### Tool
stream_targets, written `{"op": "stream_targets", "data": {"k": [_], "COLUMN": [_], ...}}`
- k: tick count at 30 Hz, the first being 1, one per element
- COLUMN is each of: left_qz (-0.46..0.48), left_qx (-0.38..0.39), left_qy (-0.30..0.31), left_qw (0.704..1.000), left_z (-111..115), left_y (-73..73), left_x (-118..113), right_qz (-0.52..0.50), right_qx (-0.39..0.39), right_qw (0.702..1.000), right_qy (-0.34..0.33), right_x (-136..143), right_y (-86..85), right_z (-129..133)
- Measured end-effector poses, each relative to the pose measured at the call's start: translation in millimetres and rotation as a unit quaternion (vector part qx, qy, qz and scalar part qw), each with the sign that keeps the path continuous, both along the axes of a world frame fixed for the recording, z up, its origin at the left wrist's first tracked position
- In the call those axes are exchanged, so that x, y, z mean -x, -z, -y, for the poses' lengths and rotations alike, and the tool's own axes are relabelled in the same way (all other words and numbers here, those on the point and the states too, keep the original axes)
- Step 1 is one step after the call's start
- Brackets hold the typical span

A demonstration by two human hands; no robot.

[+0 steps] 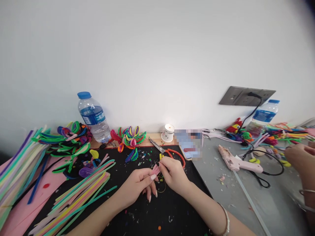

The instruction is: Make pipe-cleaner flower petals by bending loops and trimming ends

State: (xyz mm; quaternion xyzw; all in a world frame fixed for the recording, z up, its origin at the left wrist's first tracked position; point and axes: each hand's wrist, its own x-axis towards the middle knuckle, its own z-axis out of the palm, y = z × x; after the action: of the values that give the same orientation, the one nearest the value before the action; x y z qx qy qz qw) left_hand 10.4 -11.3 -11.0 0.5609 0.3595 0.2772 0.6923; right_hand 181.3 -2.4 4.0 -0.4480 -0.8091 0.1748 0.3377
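Over the black mat (145, 216), my left hand (140, 182) pinches a small bunch of short pink pipe cleaner pieces (155, 169) between thumb and fingers. My right hand (173, 170) is closed at the upper end of the same bunch, fingertips pressed together on it. Just beyond my hands lie scissors with orange-red handles (175, 153), blades pointing up and left. A thin wire-like loop lies partly hidden beneath my hands. Nearer my left forearm is a bundle of long coloured pipe cleaners (81, 196).
Finished pipe cleaner flowers (130, 139), a water bottle (92, 118), a small white cup holding a lit candle (167, 132) and a phone (189, 147) line the wall. At right are a pink glue gun (238, 160) with its cable and another person's hand (301, 159).
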Motion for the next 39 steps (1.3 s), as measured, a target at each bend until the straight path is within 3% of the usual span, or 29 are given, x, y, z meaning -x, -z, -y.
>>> {"op": "stream_targets", "data": {"k": [3,6,11,20,26,30,39], "left_qz": [0.01,0.005,-0.004,-0.002,-0.023,-0.016,0.004], "left_qx": [0.008,0.006,-0.001,0.013,0.01,-0.009,-0.009], "left_qy": [0.002,-0.002,0.013,0.007,-0.028,-0.023,-0.044], "left_qw": [1.0,1.0,1.0,1.0,0.999,1.0,0.999], "left_z": [0.1,0.8,3.2,3.4,3.0,2.9,5.8], "left_y": [0.4,-0.1,-2.8,-3.1,-1.1,-0.3,-2.4], "left_x": [0.8,0.7,-1.3,-3.0,-4.9,-2.6,-5.1], "right_qz": [-0.011,-0.049,-0.066,0.045,-0.032,-0.065,-0.023], "right_qx": [0.008,0.071,0.147,0.065,0.096,0.129,0.104], "right_qw": [1.0,0.996,0.982,0.995,0.995,0.988,0.992], "right_qy": [-0.001,-0.008,-0.094,-0.053,-0.02,-0.046,-0.068], "right_x": [-0.7,-0.4,2.7,5.1,0.8,2.5,8.1], "right_y": [-0.9,-2.5,-1.6,1.8,-2.5,-2.3,2.5], "right_z": [-0.3,-1.0,0.7,4.4,0.2,0.1,4.4]}}
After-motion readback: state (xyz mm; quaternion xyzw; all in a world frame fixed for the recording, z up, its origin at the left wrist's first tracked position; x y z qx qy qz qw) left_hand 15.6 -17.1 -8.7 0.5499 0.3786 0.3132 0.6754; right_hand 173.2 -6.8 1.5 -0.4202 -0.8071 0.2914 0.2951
